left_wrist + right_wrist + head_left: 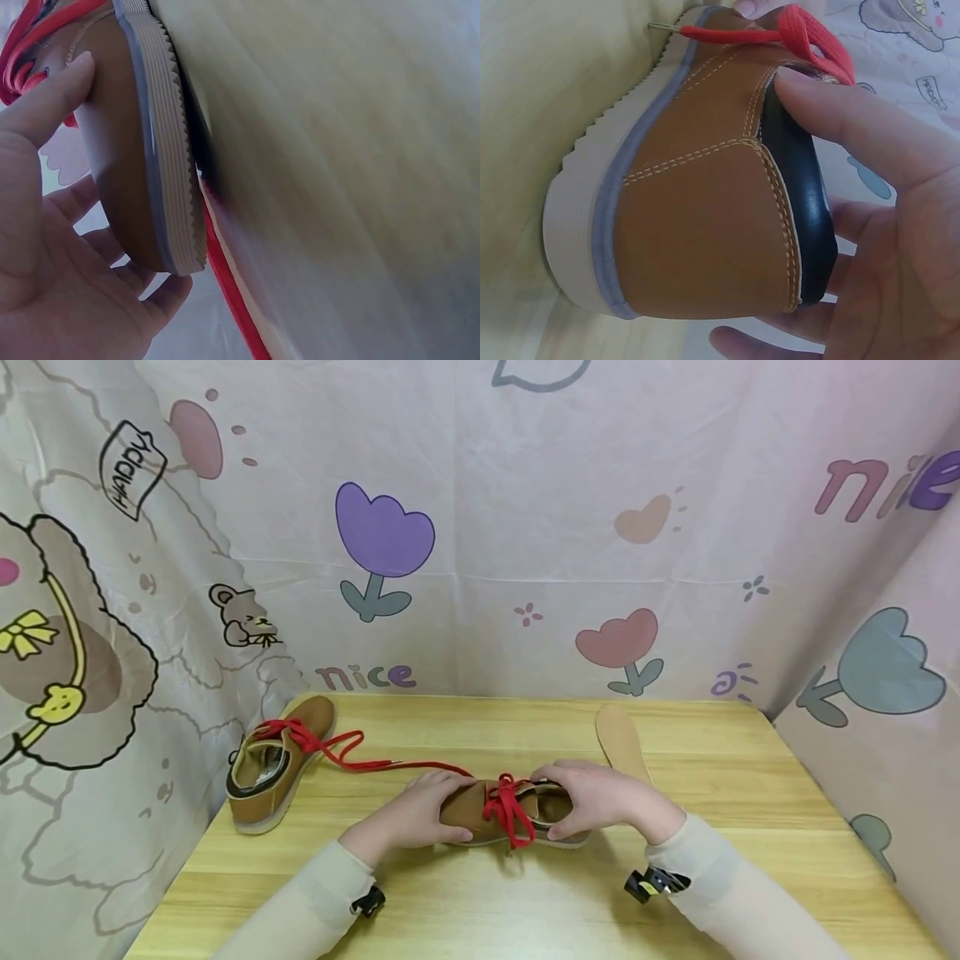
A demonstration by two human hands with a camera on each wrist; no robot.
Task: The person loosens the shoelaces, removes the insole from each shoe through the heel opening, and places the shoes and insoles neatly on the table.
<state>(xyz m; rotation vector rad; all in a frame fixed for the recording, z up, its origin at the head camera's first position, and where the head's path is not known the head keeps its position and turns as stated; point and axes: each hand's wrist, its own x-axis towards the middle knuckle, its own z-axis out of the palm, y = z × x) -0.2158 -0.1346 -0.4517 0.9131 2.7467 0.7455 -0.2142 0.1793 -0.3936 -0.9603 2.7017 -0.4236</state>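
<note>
Brown shoe (pixel 465 806) is around the middle of the desk (pixel 517 914), set crosswise to the person, toe left and heel right; the red bow (pixel 507 793) on top is tied, part of it hanging over the near side; can't tell if the whole sole touches the wood. Left grip (pixel 423 810) is wrapped round the toe, thumb on the near side and fingers round the far one; right grip (pixel 600 793) has the heel end, thumb at the collar's near rim, fingers across on the far rim; so both hold the same shoe.

Room-wise, there's a good stretch of wood in front, between the two sleeves (pixel 318 897); more runs to the right edge past the right arm; the far side is tighter though, since a beige insole (pixel 622 739) lies just behind the right grip, tip close to the back edge and the printed curtain (pixel 457 635); the second shoe (pixel 258 810) stands in the back left corner, heel near the left edge; its loose red laces (pixel 371 767) trail right, one strand passing behind the left grip.
</note>
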